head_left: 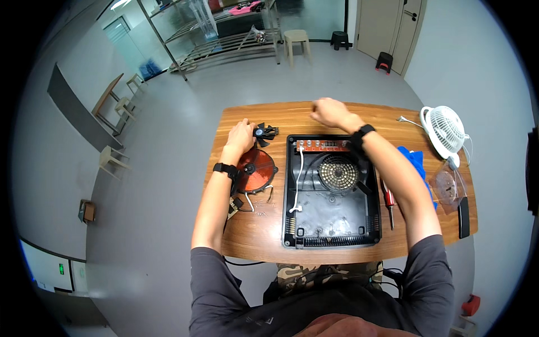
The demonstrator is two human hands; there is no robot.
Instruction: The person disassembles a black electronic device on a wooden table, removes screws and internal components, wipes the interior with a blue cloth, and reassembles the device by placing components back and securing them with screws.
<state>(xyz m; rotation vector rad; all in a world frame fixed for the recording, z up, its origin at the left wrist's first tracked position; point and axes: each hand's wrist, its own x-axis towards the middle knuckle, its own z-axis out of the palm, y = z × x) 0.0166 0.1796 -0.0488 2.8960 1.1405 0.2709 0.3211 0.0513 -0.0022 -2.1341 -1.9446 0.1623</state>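
My left hand (241, 133) has curled fingers gripping a small black fan (265, 132) at the table's left back. Just below it lies a round copper-red coil plate (260, 170) with wires and small screws nearby. My right hand (328, 111) is raised with curled fingers above the back of an open black plastic housing (331, 216); whatever it might hold is hidden. That housing contains an orange circuit strip (309, 145), a white cable and a round vent grille (337, 173). A red screwdriver (388, 200) lies to its right, partly under my forearm.
On the wooden table (247, 236), the right side holds a white desk fan (443, 128), blue cloth (412, 160), clear plastic piece (449, 185) and dark narrow object (464, 218). A metal rack (222, 48) and several stools (296, 36) stand around the room.
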